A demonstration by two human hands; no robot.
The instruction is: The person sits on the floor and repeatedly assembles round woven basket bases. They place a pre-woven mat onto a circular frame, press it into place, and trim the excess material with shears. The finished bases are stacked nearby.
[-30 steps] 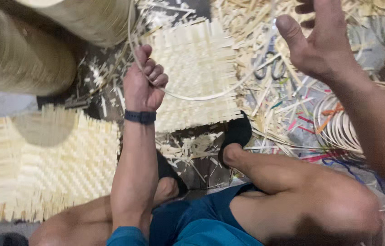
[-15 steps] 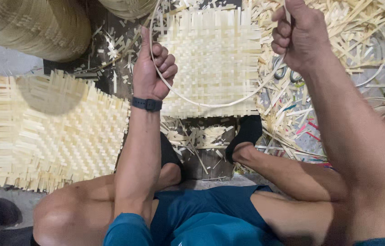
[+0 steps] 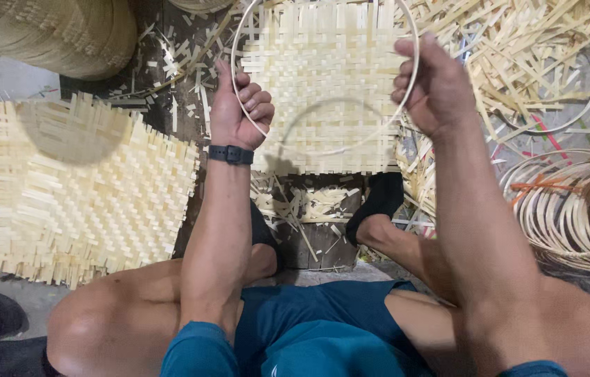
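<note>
Both hands, left hand (image 3: 239, 112) and right hand (image 3: 431, 91), are closed on the bamboo hoop (image 3: 323, 150); even tension between them is best kept

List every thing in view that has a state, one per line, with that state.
Left hand: closed on the ring's left side.
Right hand: closed on the ring's right side.
Thin bamboo ring: held up as a round hoop over the mat.
Woven square mat: flat on the floor, edges untrimmed.
Stack of woven mats: lying flat, left of the legs.
Pile of hoops: coiled loosely on the floor.
Black wristband: worn on the left wrist.
</note>
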